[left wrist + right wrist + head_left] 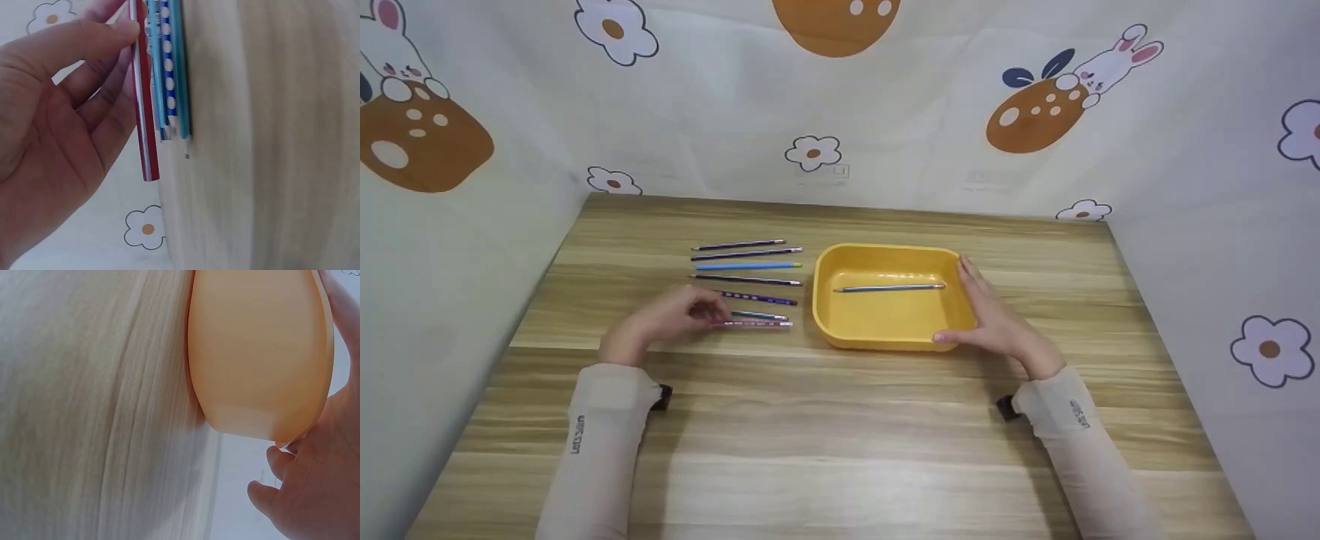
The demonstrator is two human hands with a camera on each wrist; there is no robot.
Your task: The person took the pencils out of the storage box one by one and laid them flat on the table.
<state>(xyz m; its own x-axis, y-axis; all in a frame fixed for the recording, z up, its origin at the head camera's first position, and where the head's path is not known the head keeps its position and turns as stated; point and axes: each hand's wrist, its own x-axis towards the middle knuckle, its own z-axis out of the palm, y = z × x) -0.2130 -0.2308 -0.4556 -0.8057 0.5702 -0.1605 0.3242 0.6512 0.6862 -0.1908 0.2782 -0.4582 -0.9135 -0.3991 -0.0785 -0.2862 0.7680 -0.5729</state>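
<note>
My left hand pinches a red pencil with a silver stripe between thumb and fingers, at the near end of a row of pencils. Beside it in the left wrist view are a blue pencil with white dots and a teal one. Further back lie a bright blue pencil and several dark ones. My right hand grips the right end of a yellow plastic basin, thumb at the front rim, fingers along the right side. A single blue-grey pencil lies inside.
The wooden table carries the pencils on the left and the basin right of them. Behind and at both sides hangs a pale sheet printed with rabbits and flowers. Both forearms reach in from the front edge.
</note>
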